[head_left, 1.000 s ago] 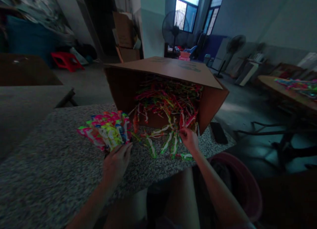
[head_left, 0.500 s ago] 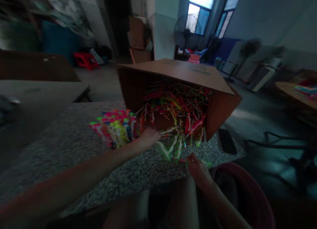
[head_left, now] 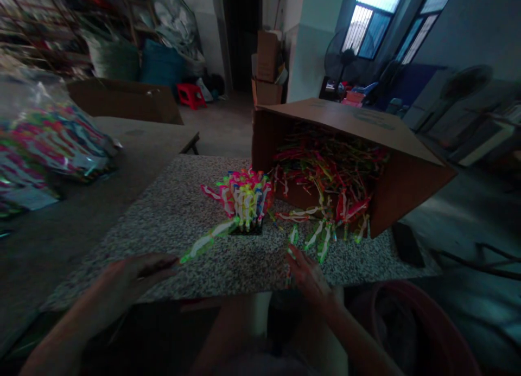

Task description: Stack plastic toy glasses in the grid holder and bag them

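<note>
My left hand [head_left: 140, 273] pinches one end of a long green plastic stick [head_left: 209, 239] with a white strip along it. Its far end reaches the upright bundle of pink, yellow and blue sticks [head_left: 246, 199], which stands on a small dark base. My right hand [head_left: 307, 273] is closed low over the front of the speckled tabletop [head_left: 163, 213], with a short green stick [head_left: 293, 234] showing at its fingertips; blur hides part of the grip. Just beyond lie several loose green sticks [head_left: 324, 240], spilling from a cardboard box [head_left: 411, 197] on its side, full of tangled sticks [head_left: 325, 159].
A dark phone [head_left: 407, 244] lies right of the box. A pinkish bin [head_left: 423, 316] stands at my right knee. To the left, clear bags of colourful sticks [head_left: 69, 132] rest beside another tabletop [head_left: 142, 137]. A red stool [head_left: 191, 95] stands behind.
My left hand has moved from beside the box to the front left and now holds a green stick. My right hand has shifted slightly left relative to the box. The view has turned left.
</note>
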Demonstrator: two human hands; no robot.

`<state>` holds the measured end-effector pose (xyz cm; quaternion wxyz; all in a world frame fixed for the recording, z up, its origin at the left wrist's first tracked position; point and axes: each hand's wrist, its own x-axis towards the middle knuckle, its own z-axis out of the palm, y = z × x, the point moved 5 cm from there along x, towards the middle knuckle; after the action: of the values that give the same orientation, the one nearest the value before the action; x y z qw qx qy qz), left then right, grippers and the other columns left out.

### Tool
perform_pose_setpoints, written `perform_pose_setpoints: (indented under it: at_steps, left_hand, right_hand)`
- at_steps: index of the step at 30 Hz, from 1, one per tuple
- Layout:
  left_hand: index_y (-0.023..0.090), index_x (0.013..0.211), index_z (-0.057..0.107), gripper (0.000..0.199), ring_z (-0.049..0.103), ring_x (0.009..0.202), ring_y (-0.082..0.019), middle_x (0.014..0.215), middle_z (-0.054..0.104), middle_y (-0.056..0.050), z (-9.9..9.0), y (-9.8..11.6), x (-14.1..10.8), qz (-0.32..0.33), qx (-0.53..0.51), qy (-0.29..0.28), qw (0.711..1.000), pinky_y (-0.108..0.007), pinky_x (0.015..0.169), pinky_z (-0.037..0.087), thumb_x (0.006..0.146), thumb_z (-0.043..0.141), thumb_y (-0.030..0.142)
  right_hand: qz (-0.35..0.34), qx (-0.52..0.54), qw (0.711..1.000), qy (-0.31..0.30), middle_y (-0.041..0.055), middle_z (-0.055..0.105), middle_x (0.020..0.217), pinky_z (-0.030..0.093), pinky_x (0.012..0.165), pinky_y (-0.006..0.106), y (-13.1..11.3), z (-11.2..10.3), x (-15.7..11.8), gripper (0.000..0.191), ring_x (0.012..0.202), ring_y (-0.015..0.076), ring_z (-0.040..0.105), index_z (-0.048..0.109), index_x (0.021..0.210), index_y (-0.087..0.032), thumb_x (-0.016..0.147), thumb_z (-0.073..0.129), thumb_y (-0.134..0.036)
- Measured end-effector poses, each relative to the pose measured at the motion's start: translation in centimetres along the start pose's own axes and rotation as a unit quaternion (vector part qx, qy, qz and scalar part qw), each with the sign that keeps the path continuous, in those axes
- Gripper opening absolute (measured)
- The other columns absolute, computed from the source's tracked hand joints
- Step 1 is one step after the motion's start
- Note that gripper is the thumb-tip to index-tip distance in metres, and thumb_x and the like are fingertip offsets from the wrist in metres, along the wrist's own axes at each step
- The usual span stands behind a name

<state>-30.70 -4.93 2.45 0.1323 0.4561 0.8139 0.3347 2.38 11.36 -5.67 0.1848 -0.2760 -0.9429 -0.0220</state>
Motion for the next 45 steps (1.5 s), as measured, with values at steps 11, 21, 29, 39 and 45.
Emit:
perform_pose_setpoints:
  at_steps: [11,21,29,39,45]
  left_hand:
    - [0.013,0.081,0.066,0.039,0.065,0.076,-0.020,0.081,0.070,-0.005,10.6,-1.5,3.4,-0.044,-0.258,0.103,0.960,-0.031,0.078,0.052,0.067,0.063,0.049]
    - [0.012,0.092,0.066,0.045,0.066,0.079,-0.020,0.092,0.071,-0.008,10.8,-3.4,5.3,-0.025,-0.188,0.120,0.975,-0.031,0.080,0.051,0.068,0.058,0.050]
    - [0.012,0.098,0.068,0.050,0.066,0.082,-0.024,0.091,0.071,-0.010,9.1,-5.2,7.2,-0.072,-0.013,0.080,0.994,-0.031,0.075,0.049,0.073,0.050,0.051]
    - [0.016,0.108,0.061,0.043,0.062,0.083,-0.022,0.095,0.063,-0.008,10.6,2.9,3.3,0.105,0.071,0.093,0.988,-0.032,0.074,0.051,0.089,0.036,0.046]
    - [0.012,0.126,0.057,0.044,0.057,0.110,-0.024,0.124,0.057,-0.015,22.0,13.3,4.2,0.243,0.145,-0.030,0.959,-0.034,0.092,0.048,0.086,0.036,0.013]
  right_hand:
    - [0.435,0.143,0.874,-0.163,0.0055,0.067,0.077,0.039,0.061,0.022,1.0,0.6,-0.1,0.019,0.072,0.0162,0.064,0.060,0.089,-0.014,0.077,0.063,-0.028]
    - [0.425,0.240,0.853,-0.187,-0.0002,0.063,0.065,0.036,0.052,0.019,0.0,0.5,-0.9,0.013,0.057,0.0122,0.059,0.058,0.074,-0.016,0.070,0.067,-0.024]
    - [0.397,0.258,0.874,-0.105,0.0005,0.064,0.068,0.038,0.057,0.018,-1.0,2.9,5.9,0.013,0.059,0.0100,0.058,0.058,0.079,-0.014,0.079,0.063,-0.025]
    - [0.346,0.134,0.927,-0.054,0.0046,0.066,0.094,0.043,0.077,0.022,5.7,0.3,8.5,0.012,0.088,0.0141,0.061,0.064,0.094,-0.016,0.086,0.056,-0.020]
    - [0.311,0.013,0.949,-0.053,0.0080,0.060,0.111,0.043,0.089,0.026,9.7,-1.3,7.7,0.026,0.105,0.0176,0.055,0.063,0.107,-0.019,0.084,0.053,-0.015]
